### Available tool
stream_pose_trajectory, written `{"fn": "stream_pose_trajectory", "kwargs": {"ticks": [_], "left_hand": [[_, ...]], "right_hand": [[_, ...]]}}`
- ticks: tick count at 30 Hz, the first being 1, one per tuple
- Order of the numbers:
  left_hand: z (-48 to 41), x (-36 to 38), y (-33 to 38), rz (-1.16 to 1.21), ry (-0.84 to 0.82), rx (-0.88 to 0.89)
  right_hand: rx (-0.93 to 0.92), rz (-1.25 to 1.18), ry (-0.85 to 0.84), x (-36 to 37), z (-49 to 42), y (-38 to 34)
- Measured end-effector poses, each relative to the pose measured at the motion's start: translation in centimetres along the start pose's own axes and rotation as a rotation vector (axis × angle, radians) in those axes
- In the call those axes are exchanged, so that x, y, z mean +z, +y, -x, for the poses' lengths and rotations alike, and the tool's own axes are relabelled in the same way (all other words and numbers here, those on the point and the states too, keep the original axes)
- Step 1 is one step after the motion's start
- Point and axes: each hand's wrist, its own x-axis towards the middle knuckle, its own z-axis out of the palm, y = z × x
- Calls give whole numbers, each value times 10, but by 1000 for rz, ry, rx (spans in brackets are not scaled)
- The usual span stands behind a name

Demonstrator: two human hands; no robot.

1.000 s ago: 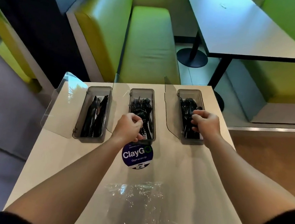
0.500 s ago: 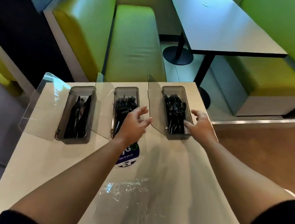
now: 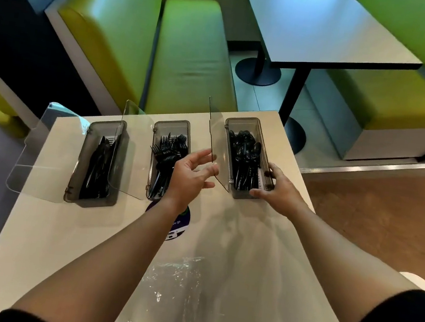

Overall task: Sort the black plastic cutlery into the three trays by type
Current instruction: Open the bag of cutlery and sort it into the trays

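Three smoky clear trays stand in a row at the far end of a beige table (image 3: 40, 232), each with its hinged lid open. The left tray (image 3: 73, 168) holds black knives (image 3: 99, 169), the middle tray (image 3: 173, 122) black forks (image 3: 169, 152), the right tray (image 3: 243, 120) black spoons (image 3: 244, 160). My left hand (image 3: 190, 176) hovers between the middle and right trays, fingers spread at the lower edge of the right tray's upright lid (image 3: 217, 145). My right hand (image 3: 280, 195) grips the right tray's near right corner, thumb on the rim.
A crumpled clear plastic bag (image 3: 176, 292) lies on the table near me. A round dark sticker (image 3: 179, 221) shows under my left wrist. Beyond the table's far edge are green booth seats (image 3: 190, 56) and a dark dining table (image 3: 325, 26).
My left hand left the fork tray and moved right to the spoon tray's lid, opening its fingers. My right hand came out of the spoon tray and took hold of its near corner.
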Motion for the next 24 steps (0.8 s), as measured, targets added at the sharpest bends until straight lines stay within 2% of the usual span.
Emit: {"fn": "stream_pose_trajectory", "kwargs": {"ticks": [8,14,19,24], "left_hand": [[-4,39,3,-96,-107,-159],[-13,71,-2,-222,-125,-109],[-15,95,-9,-652,-5,45],[-18,107,-16,-907,-7,66]], "right_hand": [[-67,-70,-4,-4,-3,9],[-80,-145,-9,-3,-3,15],[-71,-169,-24,-2,-2,19],[-78,-192,-19,-2,-6,23]]}}
